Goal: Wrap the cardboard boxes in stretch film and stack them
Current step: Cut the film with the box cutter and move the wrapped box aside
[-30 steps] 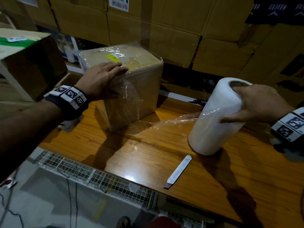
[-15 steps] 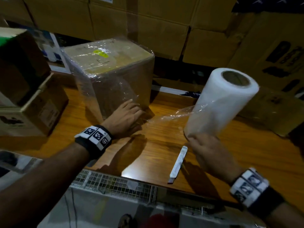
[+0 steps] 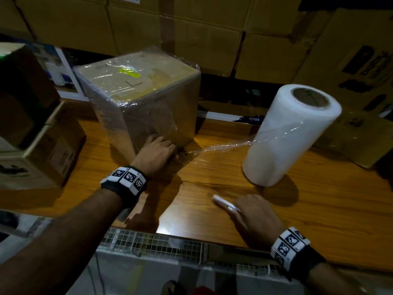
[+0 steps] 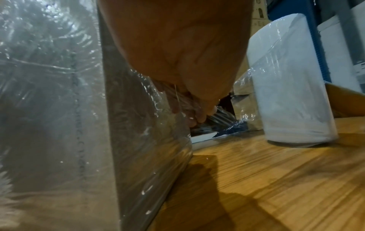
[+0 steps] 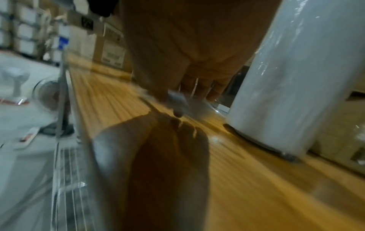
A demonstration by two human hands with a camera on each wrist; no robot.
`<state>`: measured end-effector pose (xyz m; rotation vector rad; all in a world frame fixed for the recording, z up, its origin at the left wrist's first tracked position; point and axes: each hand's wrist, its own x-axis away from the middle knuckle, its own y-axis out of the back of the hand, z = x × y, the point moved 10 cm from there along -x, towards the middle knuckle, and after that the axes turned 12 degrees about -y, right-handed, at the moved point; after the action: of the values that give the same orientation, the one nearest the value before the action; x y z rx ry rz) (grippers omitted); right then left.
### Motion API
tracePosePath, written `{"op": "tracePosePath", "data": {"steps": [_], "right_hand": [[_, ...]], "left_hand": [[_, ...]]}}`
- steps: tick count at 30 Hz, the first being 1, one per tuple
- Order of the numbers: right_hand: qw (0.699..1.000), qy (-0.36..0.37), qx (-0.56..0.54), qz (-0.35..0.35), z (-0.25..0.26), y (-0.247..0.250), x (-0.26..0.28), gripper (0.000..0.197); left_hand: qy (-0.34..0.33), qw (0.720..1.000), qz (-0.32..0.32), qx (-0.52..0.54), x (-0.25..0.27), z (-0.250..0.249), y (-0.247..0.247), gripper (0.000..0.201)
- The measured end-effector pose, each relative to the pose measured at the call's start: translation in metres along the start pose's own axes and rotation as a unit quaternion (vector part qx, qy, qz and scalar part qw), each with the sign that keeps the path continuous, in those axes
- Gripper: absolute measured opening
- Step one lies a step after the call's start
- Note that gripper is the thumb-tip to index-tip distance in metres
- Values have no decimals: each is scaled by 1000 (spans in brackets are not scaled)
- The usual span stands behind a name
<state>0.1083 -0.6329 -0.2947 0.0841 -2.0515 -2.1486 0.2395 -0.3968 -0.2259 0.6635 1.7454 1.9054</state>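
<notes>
With the box (image 3: 140,99) wrapped, the left hand (image 3: 156,153) pins the film (image 3: 223,146) at its base, fingers spread, while the right hand (image 3: 254,213) pinches the cutter (image 3: 225,204) to sever the strand near the box

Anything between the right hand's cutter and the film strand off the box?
Nothing visible. The right hand holds the cutter over bare table; the film strand runs free from wrapped box to roll.

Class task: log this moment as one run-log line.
left hand presses film on wrapped box | right hand picks up cutter | film roll stands on table, film uncut
</notes>
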Motion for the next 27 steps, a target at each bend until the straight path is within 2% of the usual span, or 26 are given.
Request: {"op": "tracePosePath", "data": {"steps": [3,6,8,9,11,14,20,25,27], "right_hand": [[980,-66,-183,-41,18,29,7,15],[953,-79,-268,-114,55,54,-2,12],[950,-96,-256,-148,73,61,-15,14],[952,-111,-241,-153,79,59,-23,15],[956,-143,-211,-143,84,50,-35,18],[963,-155,-178,-128,85,34,-41,28],[966,-166,-161,-115,82,15,-27,46],[966,-177,-151,-114,94,24,-35,41],[973,-184,-119,-77,94,14,-38,39]], "left_hand": [[-12,1000,-14,21,1,0,-1,39],[-15,999,-22,41,2,0,0,50],[-16,999,-12,43,4,-1,0,65],[-18,999,-10,43,5,-1,0,63],[-21,999,-12,43,5,-1,0,42],[-27,997,-35,66,5,-1,3,28],[-48,994,-51,86,3,0,9,19],[-40,993,-36,101,3,2,4,15],[-38,995,-24,94,3,3,3,16]]}}
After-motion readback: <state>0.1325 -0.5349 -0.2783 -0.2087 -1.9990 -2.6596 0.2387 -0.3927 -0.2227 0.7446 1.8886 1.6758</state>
